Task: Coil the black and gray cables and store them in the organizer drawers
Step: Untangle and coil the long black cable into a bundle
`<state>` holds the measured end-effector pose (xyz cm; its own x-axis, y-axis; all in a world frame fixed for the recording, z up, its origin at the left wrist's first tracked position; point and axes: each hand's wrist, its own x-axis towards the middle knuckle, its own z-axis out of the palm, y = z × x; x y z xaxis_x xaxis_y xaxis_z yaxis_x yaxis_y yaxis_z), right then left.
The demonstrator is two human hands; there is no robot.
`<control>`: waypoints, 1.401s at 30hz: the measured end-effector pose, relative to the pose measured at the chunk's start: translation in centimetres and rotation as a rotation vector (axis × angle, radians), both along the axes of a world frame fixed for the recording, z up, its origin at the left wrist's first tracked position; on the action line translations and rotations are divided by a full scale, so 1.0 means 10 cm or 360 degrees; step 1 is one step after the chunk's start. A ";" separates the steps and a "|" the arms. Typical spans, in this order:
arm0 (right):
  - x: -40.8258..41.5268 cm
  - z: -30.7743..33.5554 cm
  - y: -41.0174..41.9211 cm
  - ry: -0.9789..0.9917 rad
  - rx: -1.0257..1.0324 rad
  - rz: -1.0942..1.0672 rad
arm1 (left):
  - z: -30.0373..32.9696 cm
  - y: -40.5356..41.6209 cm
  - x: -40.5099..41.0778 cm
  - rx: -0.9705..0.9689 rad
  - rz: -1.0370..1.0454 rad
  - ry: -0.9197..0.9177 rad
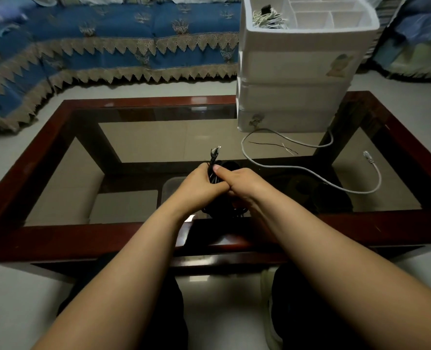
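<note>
Both hands meet over the near middle of the glass table and grip a bundled black cable (212, 173). My left hand (196, 188) wraps round the bundle from the left; my right hand (237, 180) pinches it from the right, thumb on top. The cable's plug end (215, 151) sticks up above the fingers. Much of the bundle is hidden under my hands. A gray cable (297, 169) lies loose across the right of the glass, its connector (367, 155) at the far right. The white organizer (297, 72) stands at the back right, with stacked drawers.
The organizer's open top tray (310, 16) has dividers and holds a coiled light cable (267, 18). A thin black tie (272, 145) lies by the gray cable. The table has a dark red wood frame (83, 238). A blue-covered sofa (108, 41) stands behind it.
</note>
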<state>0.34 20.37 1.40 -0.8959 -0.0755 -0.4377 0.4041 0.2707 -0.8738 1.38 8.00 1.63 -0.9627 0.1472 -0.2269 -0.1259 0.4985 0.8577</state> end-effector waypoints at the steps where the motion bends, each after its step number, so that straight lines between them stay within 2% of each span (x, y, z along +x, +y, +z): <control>1: 0.01 0.01 0.01 -0.0003 -0.0017 0.0007 | 0.01 -0.03 0.00 0.0104 -0.0064 -0.0060; 4: 0.03 0.05 0.05 0.0004 -0.0102 0.0027 | 0.02 -0.10 -0.01 0.0397 -0.0191 -0.0202; 7: 0.02 0.06 0.04 0.0021 -0.0148 0.0025 | -0.02 -0.13 -0.02 0.0542 -0.0173 -0.0258; 12: 0.00 0.01 -0.03 0.0021 -0.0332 -0.0044 | 0.01 -0.03 0.00 0.0433 0.0071 -0.0061; 16: -0.04 0.04 0.05 -0.0002 -0.0434 0.0086 | 0.01 0.02 -0.02 0.0588 0.0350 -0.0033; 22: -0.10 0.23 0.23 0.0076 0.0051 0.0349 | 0.02 0.05 0.02 0.0726 0.0413 -0.0159; 25: -0.11 0.27 0.21 0.0295 0.0370 0.0355 | 0.06 0.06 0.01 0.0764 0.0447 -0.0173; 27: -0.12 0.24 0.19 0.0444 0.0471 0.0334 | 0.07 0.05 0.00 0.0750 0.0453 -0.0136; 30: -0.14 0.22 0.20 0.0470 0.0592 0.0353 | 0.05 0.05 -0.01 0.0703 0.0411 -0.0139; 34: -0.14 0.24 0.21 0.0563 0.0973 0.0360 | 0.05 0.02 0.00 0.0745 0.0409 -0.0136; 39: -0.05 0.32 0.17 0.0907 0.1361 0.0286 | 0.07 -0.05 -0.03 0.0703 0.0385 -0.0077; 42: -0.05 0.28 0.17 0.1135 0.1413 0.0224 | 0.06 -0.09 -0.05 0.0608 0.0353 -0.0048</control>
